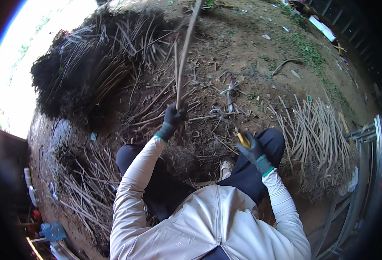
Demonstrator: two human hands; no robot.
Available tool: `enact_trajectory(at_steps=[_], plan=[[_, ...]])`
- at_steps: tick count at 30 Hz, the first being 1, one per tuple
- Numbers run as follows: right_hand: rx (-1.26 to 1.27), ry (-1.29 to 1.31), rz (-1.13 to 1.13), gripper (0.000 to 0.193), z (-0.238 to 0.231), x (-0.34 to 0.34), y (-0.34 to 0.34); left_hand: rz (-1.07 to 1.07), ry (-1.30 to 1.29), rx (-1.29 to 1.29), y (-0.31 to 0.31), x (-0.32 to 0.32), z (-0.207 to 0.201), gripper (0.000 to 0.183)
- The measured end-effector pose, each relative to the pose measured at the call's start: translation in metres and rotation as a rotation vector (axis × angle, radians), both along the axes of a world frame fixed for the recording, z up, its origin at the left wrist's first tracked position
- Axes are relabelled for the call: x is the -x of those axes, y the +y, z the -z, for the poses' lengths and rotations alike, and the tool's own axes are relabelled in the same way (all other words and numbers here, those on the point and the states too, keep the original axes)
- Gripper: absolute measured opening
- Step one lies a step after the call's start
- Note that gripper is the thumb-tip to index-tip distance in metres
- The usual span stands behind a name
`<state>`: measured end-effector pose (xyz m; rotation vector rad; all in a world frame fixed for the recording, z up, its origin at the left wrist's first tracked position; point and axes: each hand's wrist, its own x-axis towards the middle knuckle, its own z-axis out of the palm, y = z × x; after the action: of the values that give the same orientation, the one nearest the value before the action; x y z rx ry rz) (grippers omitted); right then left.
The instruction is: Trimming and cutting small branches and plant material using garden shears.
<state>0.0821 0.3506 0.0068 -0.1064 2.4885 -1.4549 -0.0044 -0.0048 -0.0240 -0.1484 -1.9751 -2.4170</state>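
The left hand (173,120), dark-gloved, curls tight round a long, smooth brown stick (185,58) near its lower end; the stick slants up and away over crumbly soil (243,30). The right hand (255,150), gloved too, is wrapped round a yellow handle (244,140) near the right knee (274,139). Loose twigs (158,116) litter the ground ahead; a dark, shaggy root pile (76,76) rises left, thin stems (319,130) lie right, beside a metal frame (364,173).
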Motion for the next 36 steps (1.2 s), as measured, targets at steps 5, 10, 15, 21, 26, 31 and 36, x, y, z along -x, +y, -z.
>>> enact_trajectory(at_steps=[5,10,15,21,26,31,36], plan=[[-0.083,0.590,0.038,0.057,-0.077,0.023,0.039,0.037,0.073,0.353,0.034,-0.020,0.032,0.012],[-0.133,0.703,0.159,0.061,-0.139,0.023,0.062,-0.022,0.175,0.743,0.049,-0.035,0.031,0.020],[-0.206,0.798,0.092,0.070,-0.177,0.017,0.075,-0.058,0.147,0.862,0.055,-0.043,0.029,0.019],[-0.328,0.795,0.010,0.068,-0.192,0.009,0.092,-0.137,0.268,1.099,0.051,-0.042,0.039,0.029],[-0.226,0.707,0.125,0.046,-0.177,0.004,0.095,-0.138,0.320,1.225,0.046,-0.040,0.048,0.028],[-0.173,0.736,0.193,0.023,-0.144,0.007,0.102,-0.103,0.340,1.238,0.044,-0.038,0.053,0.029],[-0.035,0.631,0.225,0.015,-0.107,0.002,0.119,-0.013,0.317,1.288,0.038,-0.032,0.058,0.026]])
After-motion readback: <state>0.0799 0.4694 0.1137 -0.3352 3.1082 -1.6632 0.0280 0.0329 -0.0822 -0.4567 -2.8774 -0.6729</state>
